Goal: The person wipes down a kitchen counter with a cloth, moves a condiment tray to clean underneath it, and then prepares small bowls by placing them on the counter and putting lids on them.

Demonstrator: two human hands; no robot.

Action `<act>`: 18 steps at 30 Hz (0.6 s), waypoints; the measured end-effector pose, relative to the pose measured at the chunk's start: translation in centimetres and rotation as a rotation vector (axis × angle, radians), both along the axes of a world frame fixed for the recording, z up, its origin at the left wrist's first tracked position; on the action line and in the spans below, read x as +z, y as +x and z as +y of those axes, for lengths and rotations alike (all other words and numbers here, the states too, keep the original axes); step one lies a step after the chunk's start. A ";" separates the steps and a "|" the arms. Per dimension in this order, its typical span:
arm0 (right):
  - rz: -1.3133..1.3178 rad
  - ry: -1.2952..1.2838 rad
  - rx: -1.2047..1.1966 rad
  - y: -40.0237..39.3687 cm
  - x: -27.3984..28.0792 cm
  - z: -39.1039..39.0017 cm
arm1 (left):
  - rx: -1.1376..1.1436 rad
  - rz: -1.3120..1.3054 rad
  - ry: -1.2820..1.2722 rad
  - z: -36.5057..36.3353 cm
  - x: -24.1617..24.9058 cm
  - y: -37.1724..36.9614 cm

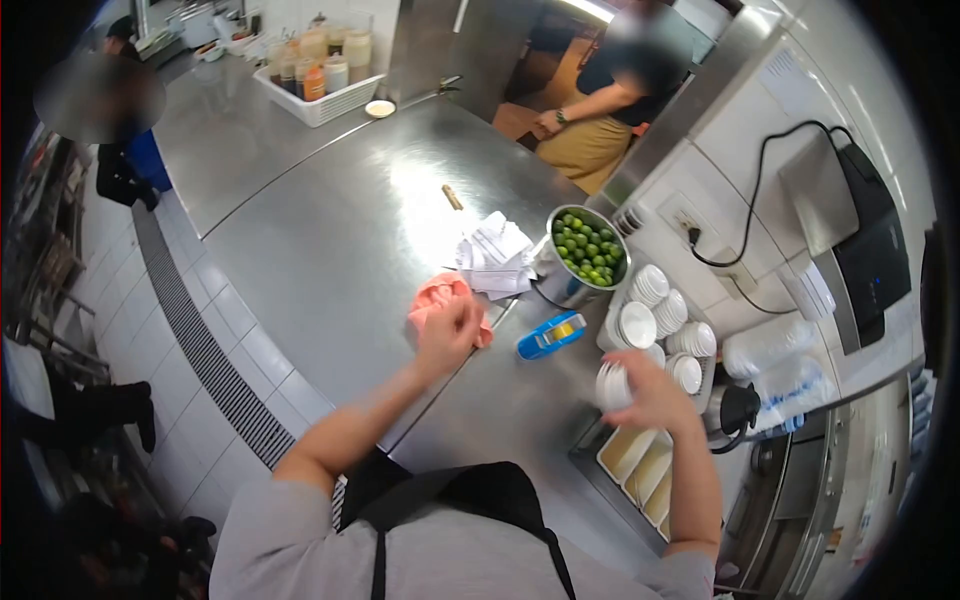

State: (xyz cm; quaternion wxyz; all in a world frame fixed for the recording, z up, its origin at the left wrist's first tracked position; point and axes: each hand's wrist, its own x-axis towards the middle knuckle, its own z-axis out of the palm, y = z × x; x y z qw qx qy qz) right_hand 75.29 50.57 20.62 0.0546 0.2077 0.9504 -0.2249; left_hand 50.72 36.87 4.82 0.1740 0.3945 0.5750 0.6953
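Observation:
My left hand is closed on a crumpled pink cloth on the steel counter. My right hand curls around a stack of small white cups at the front of a basket of similar stacks. Part of the held stack is hidden behind my fingers. Between my hands lies a blue tape dispenser with yellow tape. Beyond the cloth sits a loose pile of white paper slips. A metal pot of green limes stands to the right of the papers.
The steel counter holds a white basket of sauce bottles at the far end. A printer hangs on the right wall, its cable running to an outlet. Food trays sit below my right arm. Other people stand beyond the counter and at left.

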 end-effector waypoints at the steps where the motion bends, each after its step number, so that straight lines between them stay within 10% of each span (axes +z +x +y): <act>1: -0.012 -0.060 0.050 -0.6 -1.0 -1.5 | 0.152 0.168 0.021 2.0 0.7 -2.9; 6: -0.143 0.048 0.065 -4.3 -7.8 -7.7 | 0.090 0.640 -0.136 12.2 -0.9 -15.8; 9: -0.200 0.152 -0.095 -7.1 -9.9 -10.6 | 0.021 1.222 -0.687 14.9 -3.1 -20.2; 18: -0.208 0.089 -0.573 -15.3 -11.1 -14.9 | -0.281 1.387 -0.538 13.3 -4.8 -27.3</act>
